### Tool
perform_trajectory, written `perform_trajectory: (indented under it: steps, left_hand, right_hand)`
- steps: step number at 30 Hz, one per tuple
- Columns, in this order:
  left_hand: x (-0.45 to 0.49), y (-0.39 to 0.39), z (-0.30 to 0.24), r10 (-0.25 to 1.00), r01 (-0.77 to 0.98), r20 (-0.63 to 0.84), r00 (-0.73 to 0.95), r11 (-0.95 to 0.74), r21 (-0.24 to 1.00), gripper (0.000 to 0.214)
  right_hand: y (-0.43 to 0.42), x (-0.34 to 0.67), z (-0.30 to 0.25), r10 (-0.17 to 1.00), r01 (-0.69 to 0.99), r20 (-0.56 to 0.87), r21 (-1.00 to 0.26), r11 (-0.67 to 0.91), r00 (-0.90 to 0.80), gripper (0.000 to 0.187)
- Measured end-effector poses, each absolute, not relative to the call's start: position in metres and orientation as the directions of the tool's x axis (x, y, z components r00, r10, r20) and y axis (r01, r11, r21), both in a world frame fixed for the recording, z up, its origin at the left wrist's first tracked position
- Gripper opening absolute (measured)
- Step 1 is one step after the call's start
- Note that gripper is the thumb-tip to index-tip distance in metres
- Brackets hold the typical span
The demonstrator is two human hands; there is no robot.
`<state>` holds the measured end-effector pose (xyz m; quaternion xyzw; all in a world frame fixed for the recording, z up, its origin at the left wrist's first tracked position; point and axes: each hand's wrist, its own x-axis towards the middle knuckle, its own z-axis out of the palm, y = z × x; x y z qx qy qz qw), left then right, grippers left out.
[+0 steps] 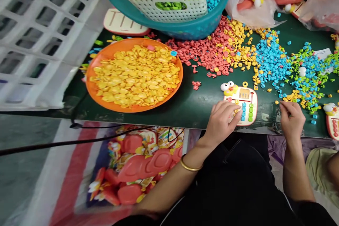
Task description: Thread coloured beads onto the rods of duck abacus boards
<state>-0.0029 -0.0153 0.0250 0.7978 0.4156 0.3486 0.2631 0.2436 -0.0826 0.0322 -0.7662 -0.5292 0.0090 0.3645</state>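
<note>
A small white toy board with a red edge lies at the table's front edge. It has a yellow bird head with big white eyes on top, and blue and green pieces in columns. My left hand rests over the board's left side, fingers closed together at its yellow pieces and hiding part of that column. To the right of the board, my right hand is held with thumb and fingers closed. A small yellow piece shows beside its fingertips; whether they touch it I cannot tell.
Loose red pieces, blue pieces and mixed green ones lie behind the board. An orange tray of yellow discs stands left. Behind it, a teal basin bears a white basket. Another toy is at right.
</note>
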Motion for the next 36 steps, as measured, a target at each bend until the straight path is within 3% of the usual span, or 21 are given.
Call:
perform_trajectory:
  steps: [4, 9, 16, 18, 20, 22, 24, 27, 30, 36]
  left_hand:
    - [0.002, -0.015, 0.025, 0.852, 0.524, 0.328, 0.407, -0.512, 0.681, 0.017]
    - [0.007, -0.01, 0.024, 0.846, 0.553, 0.277, 0.456, -0.513, 0.656, 0.02]
    - [0.007, -0.014, 0.021, 0.833, 0.533, 0.342, 0.435, -0.544, 0.648, 0.019]
    - [0.007, -0.009, 0.019, 0.855, 0.545, 0.374, 0.358, -0.517, 0.66, 0.022]
    - [0.006, -0.001, 0.013, 0.9, 0.59, 0.383, 0.206, -0.427, 0.685, 0.04]
    - [0.006, 0.01, 0.006, 0.942, 0.626, 0.324, 0.09, -0.307, 0.717, 0.062]
    - [0.006, 0.019, 0.0, 0.969, 0.633, 0.233, 0.086, -0.234, 0.738, 0.071]
    - [0.007, 0.024, -0.005, 0.972, 0.612, 0.194, 0.131, -0.233, 0.756, 0.063]
    - [0.008, 0.023, -0.006, 0.953, 0.551, 0.273, 0.134, -0.301, 0.778, 0.056]
    - [0.008, 0.021, -0.006, 0.914, 0.416, 0.375, 0.153, -0.404, 0.815, 0.054]
  right_hand:
    - [-0.101, 0.267, 0.035, 0.807, 0.792, 0.324, -0.55, -0.264, 0.494, 0.024]
    - [-0.096, 0.267, 0.032, 0.844, 0.803, 0.29, -0.544, -0.243, 0.452, 0.025]
    - [-0.067, 0.249, 0.016, 0.865, 0.877, 0.243, -0.324, -0.353, 0.438, 0.032]
    - [-0.067, 0.248, 0.013, 0.861, 0.87, 0.249, -0.348, -0.349, 0.444, 0.033]
    - [-0.068, 0.248, 0.011, 0.855, 0.858, 0.262, -0.397, -0.326, 0.447, 0.034]
    - [-0.067, 0.246, 0.014, 0.858, 0.854, 0.286, -0.439, -0.279, 0.427, 0.033]
    - [-0.062, 0.239, 0.02, 0.872, 0.851, 0.311, -0.487, -0.195, 0.378, 0.031]
    - [-0.044, 0.223, 0.031, 0.918, 0.823, 0.304, -0.566, -0.041, 0.254, 0.027]
    - [-0.026, 0.21, 0.035, 0.957, 0.793, 0.26, -0.607, 0.057, 0.13, 0.024]
    - [-0.015, 0.207, 0.026, 0.961, 0.769, 0.245, -0.637, 0.059, 0.13, 0.02]
